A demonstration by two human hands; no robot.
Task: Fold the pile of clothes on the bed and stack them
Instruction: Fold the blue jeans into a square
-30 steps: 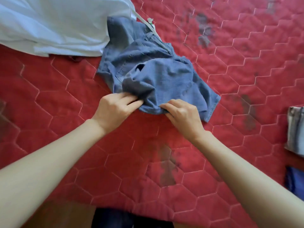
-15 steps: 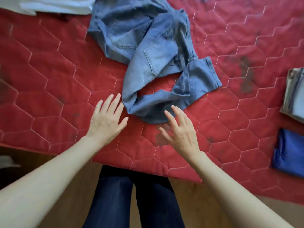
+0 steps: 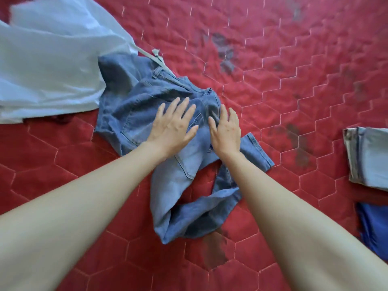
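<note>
A person's left hand (image 3: 172, 127) and right hand (image 3: 226, 131), fingers spread wide and holding nothing, reach flat over a crumpled pair of faded blue denim jeans (image 3: 168, 127) lying in the middle of a red hexagon-quilted bedspread (image 3: 294, 49). A rumpled white garment (image 3: 52, 66) waits unfolded beside the jeans. At the right edge sit a folded pale denim item (image 3: 369, 158) and a folded royal-blue cloth (image 3: 375, 227). The jeans appear to be at the flattening stage; next, the twisted legs likely need straightening before any fold.
</note>
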